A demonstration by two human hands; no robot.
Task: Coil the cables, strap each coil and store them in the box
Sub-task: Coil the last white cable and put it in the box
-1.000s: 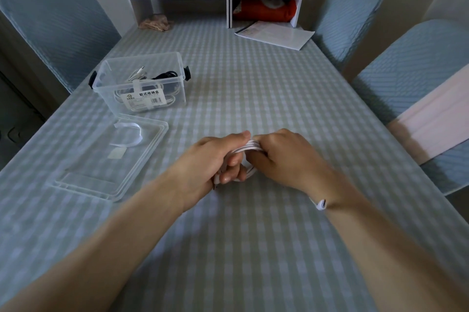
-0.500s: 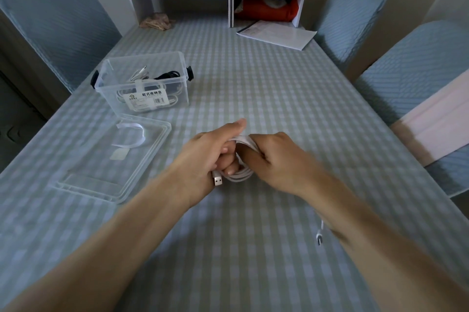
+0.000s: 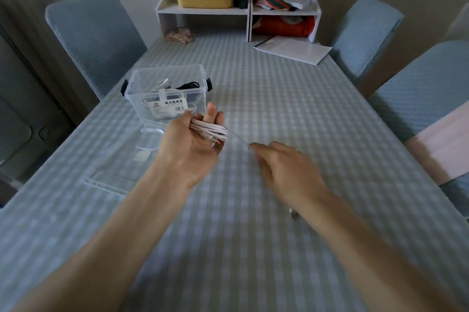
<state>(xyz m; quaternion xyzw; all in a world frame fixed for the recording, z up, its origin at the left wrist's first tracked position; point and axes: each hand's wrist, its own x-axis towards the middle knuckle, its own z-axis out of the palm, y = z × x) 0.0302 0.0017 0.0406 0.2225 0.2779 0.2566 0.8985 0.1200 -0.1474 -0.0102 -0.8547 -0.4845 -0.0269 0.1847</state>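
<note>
My left hand [image 3: 195,144] is raised above the table and holds a coil of white cable [image 3: 210,129] across its fingers, thumb on top. A loose strand runs taut from the coil to my right hand [image 3: 281,172], which pinches it at the fingertips. The cable's plug end [image 3: 294,214] hangs below my right wrist. Behind the left hand stands the clear plastic box [image 3: 142,93], holding white and black cables. Its clear lid [image 3: 106,181] lies flat on the table to the left, with white straps [image 3: 152,130] on it.
The checked tablecloth [image 3: 253,235] covers the whole table. Blue-covered chairs [image 3: 99,39] stand on both sides. At the far end is a white shelf unit [image 3: 248,9] with a yellow basket, and a sheet of paper [image 3: 291,48] lies in front of it.
My hands have separated. The left lifted up and toward the box with the coil, and the right drew back to the right, pulling a strand out taut.
</note>
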